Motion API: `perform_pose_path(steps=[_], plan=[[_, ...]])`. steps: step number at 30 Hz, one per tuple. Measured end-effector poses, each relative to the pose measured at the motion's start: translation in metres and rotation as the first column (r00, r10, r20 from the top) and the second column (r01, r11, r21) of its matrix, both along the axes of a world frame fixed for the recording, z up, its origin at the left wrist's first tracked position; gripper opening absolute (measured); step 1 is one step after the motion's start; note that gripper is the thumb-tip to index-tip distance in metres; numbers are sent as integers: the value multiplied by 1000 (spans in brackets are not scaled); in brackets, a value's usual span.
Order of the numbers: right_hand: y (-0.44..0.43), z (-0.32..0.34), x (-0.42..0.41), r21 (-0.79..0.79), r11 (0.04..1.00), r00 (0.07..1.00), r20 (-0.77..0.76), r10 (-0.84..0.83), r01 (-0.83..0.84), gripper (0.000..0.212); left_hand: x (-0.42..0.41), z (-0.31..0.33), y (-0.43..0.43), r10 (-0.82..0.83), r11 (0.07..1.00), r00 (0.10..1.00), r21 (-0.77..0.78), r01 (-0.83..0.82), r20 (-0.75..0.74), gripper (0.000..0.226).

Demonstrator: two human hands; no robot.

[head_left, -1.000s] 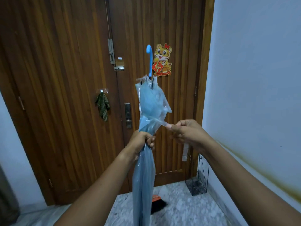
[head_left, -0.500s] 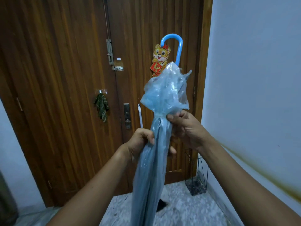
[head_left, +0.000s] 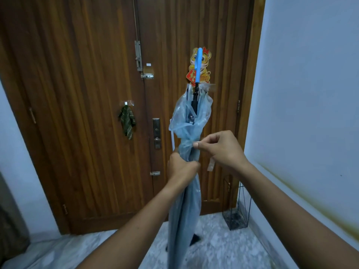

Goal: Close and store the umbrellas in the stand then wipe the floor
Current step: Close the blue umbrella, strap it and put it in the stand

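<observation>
A: Translucent blue plastic umbrella (head_left: 191, 121), where is it being held?
B: Folded, handle up. The left hand (head_left: 181, 167) is gripping its canopy; the right hand (head_left: 219, 148) is pinching it just above, before the brown wooden door (head_left: 87, 94).

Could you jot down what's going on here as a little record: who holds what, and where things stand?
umbrella: blue, folded, upright, handle on top
left hand: grips the umbrella's middle
right hand: pinches the bunched canopy just above the left hand
stand: wire, on the floor by the door, at the right wall
cloth: green, hangs on the door
progress: umbrella not yet in the stand
</observation>
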State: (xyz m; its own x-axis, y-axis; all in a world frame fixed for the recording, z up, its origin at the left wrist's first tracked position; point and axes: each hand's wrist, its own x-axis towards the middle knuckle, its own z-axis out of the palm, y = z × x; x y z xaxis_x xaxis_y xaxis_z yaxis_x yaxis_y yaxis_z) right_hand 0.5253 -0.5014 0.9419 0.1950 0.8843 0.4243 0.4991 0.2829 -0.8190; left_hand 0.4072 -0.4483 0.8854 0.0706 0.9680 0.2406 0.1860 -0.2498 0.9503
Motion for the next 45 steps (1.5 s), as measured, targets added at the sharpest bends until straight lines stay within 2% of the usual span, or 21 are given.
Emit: perform_pose_path(steps=[3,6,9,11,14,16,17,19,21,24,26,30,32,35,37,38,40,42,43,44,45], plan=[[-5,5,9,-31,999,998,57,13,-11,23,-5,6,3,-76,997,996,-10,77,42,38],[-10,11,21,-59,993,995,-21,100,-101,24,-12,14,5,-153,986,985,-55,157,73,30],[-4,8,33,-85,980,974,-152,167,-182,28,-19,18,7,-364,919,919,-99,381,151,47],[0,2,38,-98,944,927,-246,283,-314,27,-21,18,7,-535,793,795,-153,589,285,52],[2,-10,40,-37,837,735,-501,457,-546,34,-23,21,5,-732,482,514,-194,854,447,49],[3,-14,35,33,835,696,-534,480,-550,24,-22,22,8,-782,414,467,-215,884,413,50],[3,-13,32,55,862,729,-508,458,-504,16,-20,21,13,-795,440,497,-235,867,346,51],[2,-11,26,108,937,847,-402,346,-332,19,-18,18,20,-768,563,609,-243,790,199,53],[4,-9,21,169,977,930,-321,177,-127,19,-12,10,23,-693,693,712,-169,701,112,62],[9,-10,13,128,991,967,-255,-1,35,18,5,-4,11,-570,821,821,13,570,3,81],[10,-8,8,54,997,984,-169,-50,60,20,16,-10,3,-417,907,908,72,414,28,79],[5,0,11,38,999,992,-125,6,-2,14,12,2,-6,-233,972,966,18,232,113,42],[2,0,21,55,998,992,-125,-20,27,19,2,9,-4,-219,976,968,28,218,121,28],[-2,-3,32,8,1000,987,-160,26,-25,25,-9,16,-3,-293,956,950,23,292,112,23],[-1,-7,34,-24,993,957,-271,107,-118,32,-11,17,-4,-422,901,889,-26,433,180,22],[-1,-8,35,-28,981,925,-339,170,-190,36,-11,17,-4,-501,839,824,-82,537,265,22],[-4,-8,34,14,925,809,-479,341,-381,29,-10,18,-5,-643,639,645,-176,749,414,28],[-9,-7,34,93,864,678,-580,452,-495,18,-8,22,-6,-747,442,476,-188,877,464,36],[-11,-7,35,121,855,650,-598,468,-504,12,-8,23,-6,-788,377,411,-170,911,457,38],[-13,-6,35,142,856,642,-604,472,-497,6,-6,25,-7,-812,345,380,-162,925,442,42],[-14,-6,36,158,871,663,-589,462,-466,6,-4,26,-8,-818,367,404,-169,915,410,45]])
